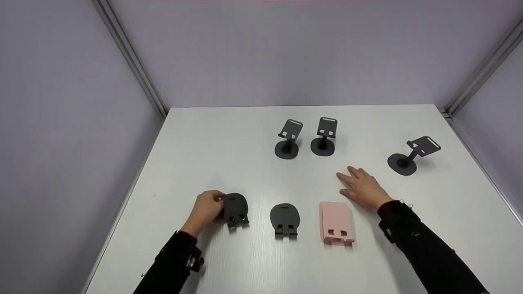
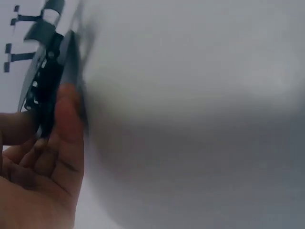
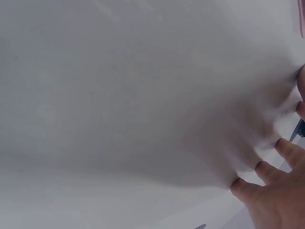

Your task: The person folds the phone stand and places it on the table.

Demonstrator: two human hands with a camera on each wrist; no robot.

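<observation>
Head, left hand: left hand (image 1: 206, 210) pinches the held stand (image 1: 235, 208), black and folded, by its left edge; sleeve (image 1: 173, 263) black.
Head, held stand location: just right of the left grip, rounded end away from the person, hooked end toward them.
Head, folded black stand (image 1: 284, 216): right of the left grip, beyond the held stand and apart from it.
Head, pink stand (image 1: 337, 222): folded, farther right of the left grip; near the right hand, on the person's side of it.
Head, right hand: right hand (image 1: 363, 188) palm down over the white table (image 1: 253, 269), fingers spread, holding nothing.
Head, unfolded black stands: left one (image 1: 290, 130) and middle one (image 1: 327, 127) lie beyond both hands, between them sideways; right one (image 1: 423, 146) is beyond the right hand and to its right.
Left wrist, grip: thumb on one side of the held stand, fingers on the other; stand seen edge-on, extending up from the grip. Its contact with the table: can't tell, blurred.
Right wrist, fingers: apart, tips at the tabletop; whether all touch, can't tell. Pink edge past the fingertips, upper right corner.
</observation>
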